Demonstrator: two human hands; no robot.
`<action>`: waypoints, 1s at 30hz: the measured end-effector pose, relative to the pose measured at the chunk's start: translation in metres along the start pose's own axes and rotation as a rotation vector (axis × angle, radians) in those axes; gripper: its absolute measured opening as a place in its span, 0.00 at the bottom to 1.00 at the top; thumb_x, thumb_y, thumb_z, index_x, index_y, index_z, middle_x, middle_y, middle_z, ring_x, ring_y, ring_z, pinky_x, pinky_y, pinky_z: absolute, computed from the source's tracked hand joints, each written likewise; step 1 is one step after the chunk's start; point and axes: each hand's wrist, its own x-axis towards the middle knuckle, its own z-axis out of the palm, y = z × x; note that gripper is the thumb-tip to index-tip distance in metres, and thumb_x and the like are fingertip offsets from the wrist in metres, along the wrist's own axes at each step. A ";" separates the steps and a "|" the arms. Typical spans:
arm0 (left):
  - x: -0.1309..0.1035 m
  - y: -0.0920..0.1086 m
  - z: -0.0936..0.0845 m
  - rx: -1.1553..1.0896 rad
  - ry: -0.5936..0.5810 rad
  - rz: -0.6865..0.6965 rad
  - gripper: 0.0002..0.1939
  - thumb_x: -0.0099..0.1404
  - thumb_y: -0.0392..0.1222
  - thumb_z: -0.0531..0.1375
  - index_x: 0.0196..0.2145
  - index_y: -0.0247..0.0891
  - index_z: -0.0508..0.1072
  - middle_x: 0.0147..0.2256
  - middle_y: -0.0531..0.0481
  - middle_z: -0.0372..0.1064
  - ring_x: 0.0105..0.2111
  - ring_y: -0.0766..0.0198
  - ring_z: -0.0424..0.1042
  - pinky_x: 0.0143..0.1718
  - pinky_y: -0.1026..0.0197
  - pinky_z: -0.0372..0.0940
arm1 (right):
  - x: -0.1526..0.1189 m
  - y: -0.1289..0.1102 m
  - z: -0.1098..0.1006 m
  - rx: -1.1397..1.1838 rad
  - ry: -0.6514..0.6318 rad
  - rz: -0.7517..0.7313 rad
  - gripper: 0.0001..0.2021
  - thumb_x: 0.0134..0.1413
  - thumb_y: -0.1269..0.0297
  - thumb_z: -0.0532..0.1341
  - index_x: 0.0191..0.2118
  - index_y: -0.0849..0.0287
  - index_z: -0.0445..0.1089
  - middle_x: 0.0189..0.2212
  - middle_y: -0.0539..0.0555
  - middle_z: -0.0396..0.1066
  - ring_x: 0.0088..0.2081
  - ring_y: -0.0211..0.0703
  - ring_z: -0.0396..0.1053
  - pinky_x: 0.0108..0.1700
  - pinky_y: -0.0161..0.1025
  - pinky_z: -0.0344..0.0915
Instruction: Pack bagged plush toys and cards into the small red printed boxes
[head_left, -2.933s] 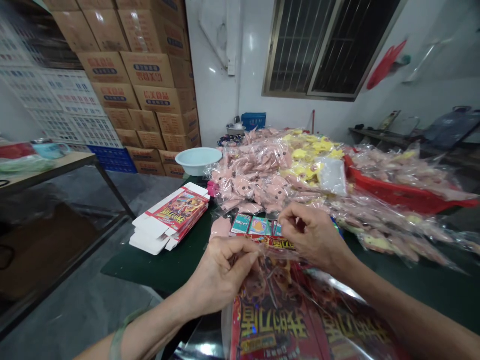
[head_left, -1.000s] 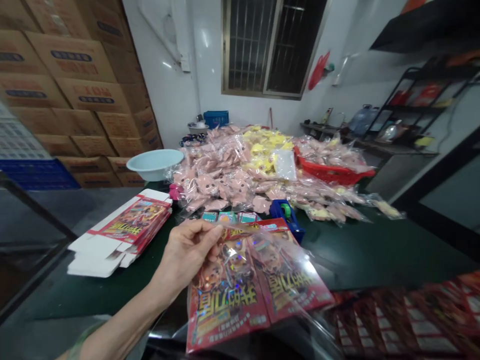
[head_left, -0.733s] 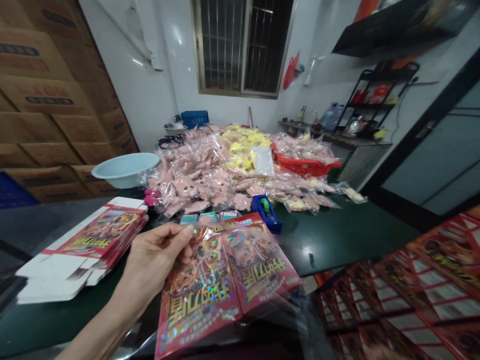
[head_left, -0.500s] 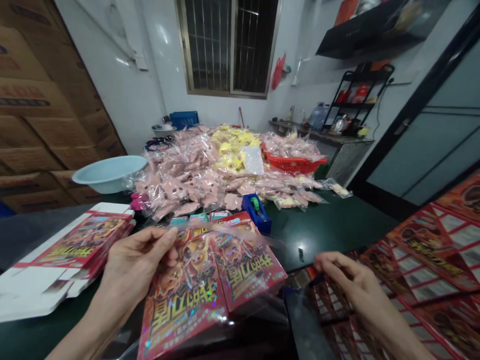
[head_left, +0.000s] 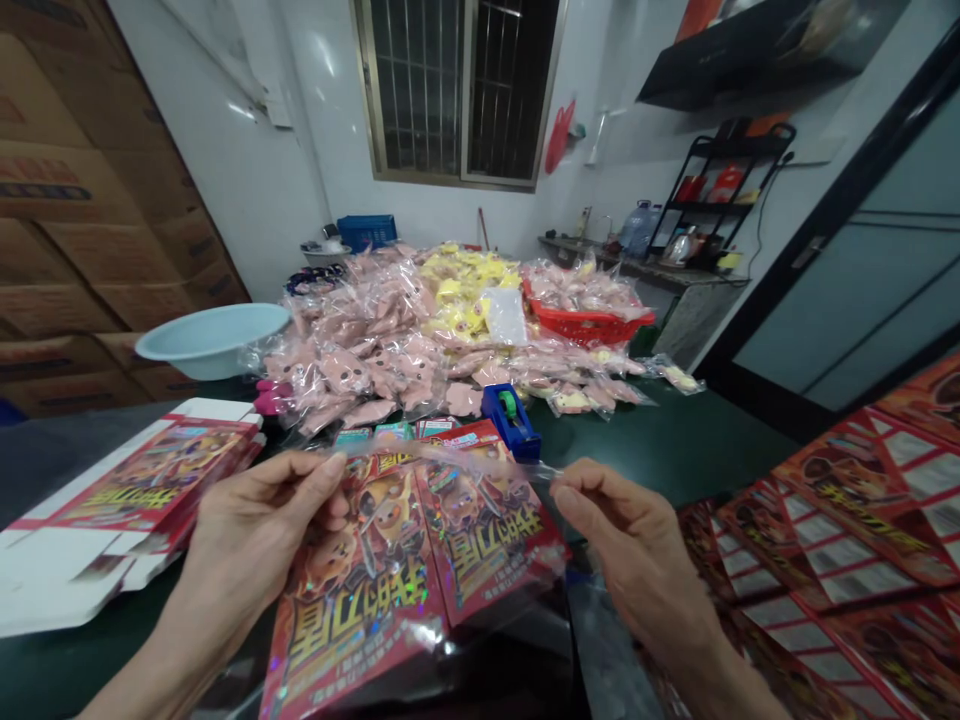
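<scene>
Two red printed boxes, a left one point(head_left: 367, 575) and a right one point(head_left: 491, 540), lie side by side in front of me under clear plastic. The plastic looks like a bag point(head_left: 465, 460), its edge stretched across the tops of the boxes. My left hand point(head_left: 251, 535) pinches that edge at its left end. At the right end, my right hand point(head_left: 630, 545) pinches it between thumb and fingers. Just behind the boxes stands a blue tape dispenser point(head_left: 513, 422) with a green core. Small printed packs point(head_left: 394, 432) show partly behind the bag.
Flattened red-and-white cartons point(head_left: 150, 490) are stacked at left, near a pale blue basin point(head_left: 214, 335). Bagged pink and yellow plush pieces point(head_left: 390, 350) heap across the dark green table point(head_left: 637, 430), with a red basket point(head_left: 592, 325) among them. More red boxes point(head_left: 832, 510) stand at right.
My right hand has moved left and up from the table's right side and now grips the bag's right edge. My left hand keeps its pinch, shifted only slightly.
</scene>
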 end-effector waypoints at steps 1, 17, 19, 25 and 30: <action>0.000 0.000 0.000 0.003 0.000 0.002 0.14 0.51 0.49 0.64 0.23 0.36 0.67 0.17 0.57 0.64 0.13 0.73 0.60 0.12 0.72 0.56 | 0.003 0.002 0.002 0.015 0.002 0.005 0.09 0.55 0.60 0.59 0.28 0.58 0.67 0.25 0.47 0.61 0.29 0.35 0.56 0.31 0.32 0.56; 0.016 -0.007 -0.034 0.112 0.063 0.059 0.17 0.39 0.55 0.69 0.17 0.38 0.74 0.22 0.54 0.67 0.25 0.68 0.62 0.26 0.67 0.59 | 0.087 0.025 0.019 -0.048 -0.198 0.210 0.15 0.46 0.55 0.60 0.20 0.58 0.58 0.16 0.44 0.56 0.20 0.31 0.52 0.21 0.32 0.49; 0.019 -0.011 -0.034 0.147 0.099 0.123 0.17 0.39 0.55 0.69 0.16 0.39 0.74 0.25 0.53 0.70 0.30 0.66 0.65 0.32 0.67 0.61 | 0.090 0.029 0.021 -0.038 -0.209 0.218 0.16 0.45 0.55 0.61 0.19 0.59 0.59 0.15 0.44 0.58 0.19 0.31 0.53 0.21 0.32 0.49; 0.026 -0.024 -0.038 0.052 0.124 0.038 0.21 0.35 0.59 0.70 0.15 0.38 0.72 0.26 0.54 0.68 0.30 0.65 0.64 0.27 0.68 0.60 | 0.097 0.031 0.022 0.002 -0.258 0.243 0.16 0.45 0.55 0.62 0.19 0.59 0.59 0.14 0.44 0.60 0.18 0.30 0.53 0.21 0.32 0.47; 0.031 -0.037 -0.046 0.007 0.129 -0.033 0.15 0.43 0.53 0.70 0.21 0.41 0.75 0.32 0.57 0.69 0.33 0.65 0.65 0.31 0.67 0.62 | 0.100 0.031 0.023 -0.002 -0.313 0.278 0.16 0.46 0.55 0.61 0.19 0.59 0.59 0.13 0.44 0.59 0.17 0.30 0.52 0.21 0.32 0.46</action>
